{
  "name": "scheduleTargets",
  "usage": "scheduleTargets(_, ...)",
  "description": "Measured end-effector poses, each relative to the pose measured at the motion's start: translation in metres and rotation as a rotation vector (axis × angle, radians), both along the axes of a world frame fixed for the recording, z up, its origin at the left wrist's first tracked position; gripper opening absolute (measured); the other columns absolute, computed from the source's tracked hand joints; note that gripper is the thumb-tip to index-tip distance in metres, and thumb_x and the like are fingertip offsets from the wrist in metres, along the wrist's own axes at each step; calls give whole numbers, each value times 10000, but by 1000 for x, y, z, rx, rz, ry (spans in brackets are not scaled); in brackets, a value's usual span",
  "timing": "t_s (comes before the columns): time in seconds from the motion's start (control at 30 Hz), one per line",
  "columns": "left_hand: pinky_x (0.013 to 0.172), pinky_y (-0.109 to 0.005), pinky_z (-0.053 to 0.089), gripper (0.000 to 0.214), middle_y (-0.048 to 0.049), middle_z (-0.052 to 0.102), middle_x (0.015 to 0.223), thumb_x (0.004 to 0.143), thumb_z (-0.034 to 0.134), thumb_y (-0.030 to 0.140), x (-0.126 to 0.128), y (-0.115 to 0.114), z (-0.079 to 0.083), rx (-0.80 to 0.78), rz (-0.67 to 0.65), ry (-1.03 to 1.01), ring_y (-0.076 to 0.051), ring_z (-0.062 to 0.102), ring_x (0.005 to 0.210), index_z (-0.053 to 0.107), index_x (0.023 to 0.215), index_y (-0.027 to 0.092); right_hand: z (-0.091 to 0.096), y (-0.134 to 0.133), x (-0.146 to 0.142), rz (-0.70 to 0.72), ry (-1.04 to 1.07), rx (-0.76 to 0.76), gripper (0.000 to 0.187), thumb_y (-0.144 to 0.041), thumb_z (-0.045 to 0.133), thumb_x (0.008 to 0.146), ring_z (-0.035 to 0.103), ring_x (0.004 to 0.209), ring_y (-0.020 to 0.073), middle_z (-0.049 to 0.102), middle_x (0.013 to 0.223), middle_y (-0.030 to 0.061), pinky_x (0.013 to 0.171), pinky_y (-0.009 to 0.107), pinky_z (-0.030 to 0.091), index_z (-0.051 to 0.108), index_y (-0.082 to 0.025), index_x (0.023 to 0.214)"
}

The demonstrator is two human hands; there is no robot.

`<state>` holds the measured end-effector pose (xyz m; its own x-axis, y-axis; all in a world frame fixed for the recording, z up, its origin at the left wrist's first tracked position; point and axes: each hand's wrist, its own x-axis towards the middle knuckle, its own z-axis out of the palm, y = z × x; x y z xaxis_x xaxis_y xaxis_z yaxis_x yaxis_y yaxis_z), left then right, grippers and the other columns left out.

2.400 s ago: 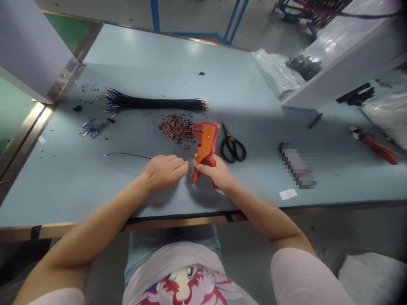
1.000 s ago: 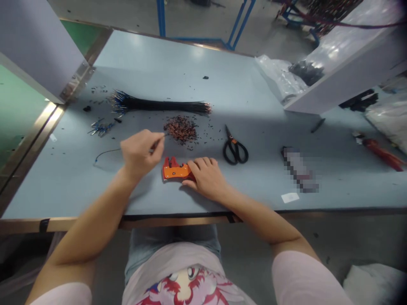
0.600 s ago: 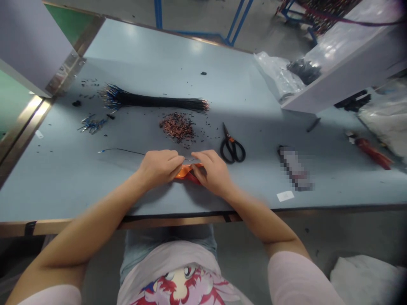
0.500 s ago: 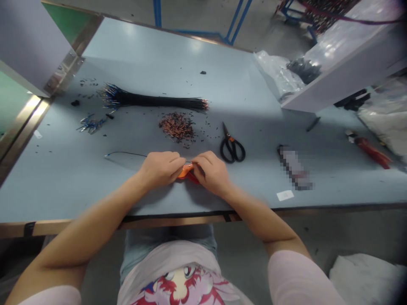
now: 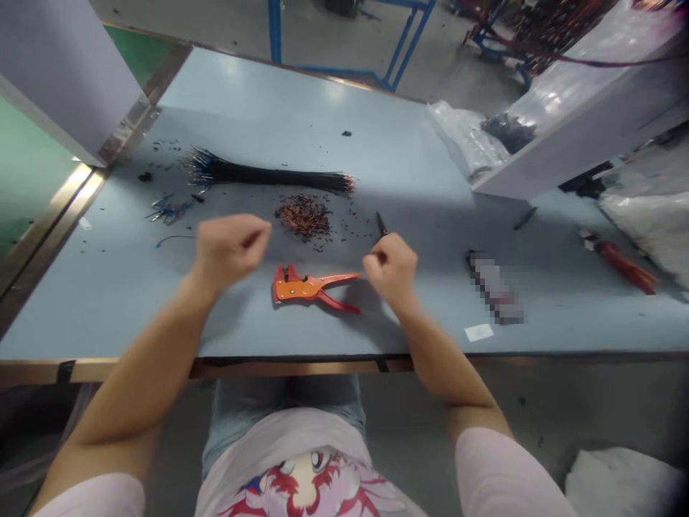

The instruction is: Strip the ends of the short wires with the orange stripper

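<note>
My left hand is closed in a loose fist above the table; a thin black wire trails off to its left. Closed as well, my right hand hovers over black scissors, of which only the blade tip shows. Between the two hands an orange wire stripper lies flat on the table, touched by neither. Just beyond it is a pile of small copper terminals, and behind that a long bundle of black wires.
A white shelf unit and a plastic bag stand at the right rear. A red-handled tool, a blurred dark object and a white label lie to the right. Blue wire bits are scattered left, near a grey panel.
Both hands were pinched together over the stripper; they have pulled apart, left hand to the left, right hand to the right over the scissors. The stripper now lies uncovered.
</note>
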<state>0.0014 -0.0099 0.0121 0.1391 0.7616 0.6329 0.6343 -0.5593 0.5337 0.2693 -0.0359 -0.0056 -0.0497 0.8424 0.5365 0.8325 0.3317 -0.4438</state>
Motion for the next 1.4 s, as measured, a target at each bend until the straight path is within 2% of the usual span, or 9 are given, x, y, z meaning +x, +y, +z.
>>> scheduleTargets(0.1, 493, -229, 362, 52, 36, 627, 596, 730, 680, 252, -15, 12, 5, -19, 134, -335, -69, 496, 525, 695, 728, 202, -4, 10, 8, 64, 92, -67, 144, -201, 504, 834, 602, 701, 197, 663, 789, 59, 681, 341, 479, 648, -207, 823)
scheduleTargets(0.3, 462, -222, 363, 100, 15, 631, 601, 707, 691, 317, 0, 12, 0, -248, -7, -560, -76, 481, 502, 693, 714, 217, -15, 4, -6, 276, 78, -87, 327, -183, 418, 929, 620, 1072, 227, 673, 1163, 97, 934, 426, 479, 620, -218, 1184)
scheduleTargets(0.5, 427, -227, 290, 118, 6, 608, 602, 711, 678, 325, -2, 11, 2, -312, -67, -659, -65, 404, 469, 679, 723, 207, -2, -7, -12, 515, -104, -232, 162, -327, 625, 842, 587, 1053, 279, 679, 1131, 102, 930, 480, 442, 679, -216, 946)
scheduleTargets(0.6, 427, -234, 272, 136, 8, 584, 585, 719, 675, 343, -4, 10, 4, -323, -63, -652, -68, 384, 469, 674, 723, 206, 1, -16, -20, 572, -269, -397, 563, -452, 763, 686, 537, 1092, 322, 630, 1187, 138, 921, 493, 426, 598, -182, 1151)
scheduleTargets(0.67, 431, -238, 270, 146, 11, 569, 576, 719, 676, 351, -4, 11, 3, -316, -54, -651, -69, 377, 468, 670, 719, 205, -1, -21, -27, 531, -339, -424, 642, -450, 775, 667, 518, 1105, 332, 605, 1203, 154, 916, 489, 423, 556, -165, 1198)
scheduleTargets(0.87, 459, -245, 314, 171, 16, 570, 611, 757, 647, 381, -6, 15, -2, -222, 60, -646, -79, 430, 504, 650, 772, 211, -4, -17, -32, 435, -411, -400, 290, -280, 625, 813, 548, 1023, 326, 634, 1088, 165, 888, 483, 432, 603, -146, 1070)
scheduleTargets(1.03, 462, -232, 321, 147, 11, 616, 679, 782, 635, 352, -5, 14, -1, -135, 155, -650, -70, 438, 510, 657, 789, 207, 10, -11, -15, 454, 60, -427, 333, -314, 524, 882, 571, 994, 273, 612, 1112, 146, 879, 436, 458, 548, -149, 1171)
scheduleTargets(1.27, 524, -222, 384, 81, 20, 607, 630, 775, 651, 278, 11, 3, -1, -86, 124, -579, -81, 504, 568, 678, 759, 203, 11, -15, -13, 648, 977, -936, 368, -474, 507, 904, 647, 898, 222, 648, 1063, 98, 852, 417, 507, 597, -210, 1144)
scheduleTargets(1.4, 547, -207, 412, 68, 11, 659, 688, 805, 638, 238, 20, -6, -3, -37, 45, -491, -73, 537, 582, 687, 789, 194, 5, -18, -23, 640, 1297, -1141, 449, -549, 527, 863, 662, 836, 226, 652, 1020, 105, 780, 421, 538, 595, -181, 1111)
